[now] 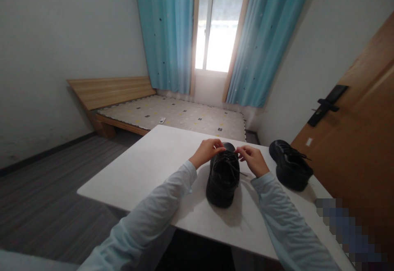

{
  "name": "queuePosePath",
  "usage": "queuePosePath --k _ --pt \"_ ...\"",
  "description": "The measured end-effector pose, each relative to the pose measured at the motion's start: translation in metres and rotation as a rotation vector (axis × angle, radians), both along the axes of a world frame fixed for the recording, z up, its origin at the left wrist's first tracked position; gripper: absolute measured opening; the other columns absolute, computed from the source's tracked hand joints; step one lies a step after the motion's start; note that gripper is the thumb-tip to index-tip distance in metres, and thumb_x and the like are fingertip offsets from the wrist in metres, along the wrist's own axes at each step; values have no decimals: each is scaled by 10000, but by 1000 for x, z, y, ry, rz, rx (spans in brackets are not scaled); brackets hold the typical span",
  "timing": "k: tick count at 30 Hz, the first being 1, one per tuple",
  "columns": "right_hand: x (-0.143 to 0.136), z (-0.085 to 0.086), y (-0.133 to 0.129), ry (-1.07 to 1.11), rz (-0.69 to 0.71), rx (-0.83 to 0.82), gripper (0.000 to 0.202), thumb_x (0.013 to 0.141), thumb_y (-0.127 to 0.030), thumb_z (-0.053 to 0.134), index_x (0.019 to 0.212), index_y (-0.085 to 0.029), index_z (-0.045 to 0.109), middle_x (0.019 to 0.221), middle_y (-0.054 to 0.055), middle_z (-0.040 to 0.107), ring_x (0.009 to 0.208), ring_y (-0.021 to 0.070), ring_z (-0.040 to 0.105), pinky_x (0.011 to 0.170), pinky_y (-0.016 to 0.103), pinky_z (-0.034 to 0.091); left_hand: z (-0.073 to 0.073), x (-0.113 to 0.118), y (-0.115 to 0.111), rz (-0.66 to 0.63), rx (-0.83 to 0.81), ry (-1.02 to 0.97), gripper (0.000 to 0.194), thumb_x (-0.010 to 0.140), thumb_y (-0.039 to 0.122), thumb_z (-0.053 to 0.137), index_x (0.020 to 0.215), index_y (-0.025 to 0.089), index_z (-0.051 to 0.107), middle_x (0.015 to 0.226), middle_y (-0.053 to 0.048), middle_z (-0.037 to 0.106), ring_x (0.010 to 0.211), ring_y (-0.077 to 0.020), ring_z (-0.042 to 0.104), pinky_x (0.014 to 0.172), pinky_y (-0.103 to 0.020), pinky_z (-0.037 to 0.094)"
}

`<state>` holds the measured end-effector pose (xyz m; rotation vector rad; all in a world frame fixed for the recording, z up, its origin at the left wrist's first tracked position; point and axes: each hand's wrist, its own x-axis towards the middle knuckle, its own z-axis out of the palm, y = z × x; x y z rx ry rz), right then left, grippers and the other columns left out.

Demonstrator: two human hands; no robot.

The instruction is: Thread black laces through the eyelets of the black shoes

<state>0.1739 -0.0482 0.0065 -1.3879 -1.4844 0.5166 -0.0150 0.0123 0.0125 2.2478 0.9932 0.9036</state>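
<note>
A black lace-up shoe (222, 187) stands on the white table, heel towards me and toe pointing away. My left hand (207, 151) reaches in from the left, its fingers closed at the lacing near the front of the shoe. On the opposite side, my right hand (254, 160) pinches the black shoelace (235, 156) between thumb and fingertips. A loose lace end sticks out to the right of the shoe, below my right hand. What lies between my left fingertips is small and partly hidden, but they sit on the lace.
Another black shoe (291, 166) stands at the table's right edge, laces loose. Beyond the white table (138, 172) is a bed (181, 113) with a small white remote-like object (161, 120) on it. A wooden door (353, 140) is close on the right.
</note>
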Motion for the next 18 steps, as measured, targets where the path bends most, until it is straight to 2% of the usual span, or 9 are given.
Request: queuePosePath --k 6,11,18 --pt "2 0 3 144 64 -103 434 509 -531 751 632 -129 646 545 19 621 490 127 571 455 262 495 -5 1 5 -38 -97 -29 213 745 349 625 804 148 669 735 -22 656 644 -110 580 628 -221 461" --pt "3 -4 7 165 126 -139 447 518 -552 737 617 -137 601 522 -5 591 478 117 567 459 254 493 -5 4 4 -43 -108 8 175 765 307 604 794 137 632 726 -17 639 630 -108 572 622 -223 464" --pt "9 -13 11 108 61 -33 439 561 -578 700 587 -168 543 584 -22 547 476 126 583 450 274 509 -5 0 4 -21 0 105 116 843 200 491 765 127 534 700 -28 608 610 -109 567 636 -244 466"
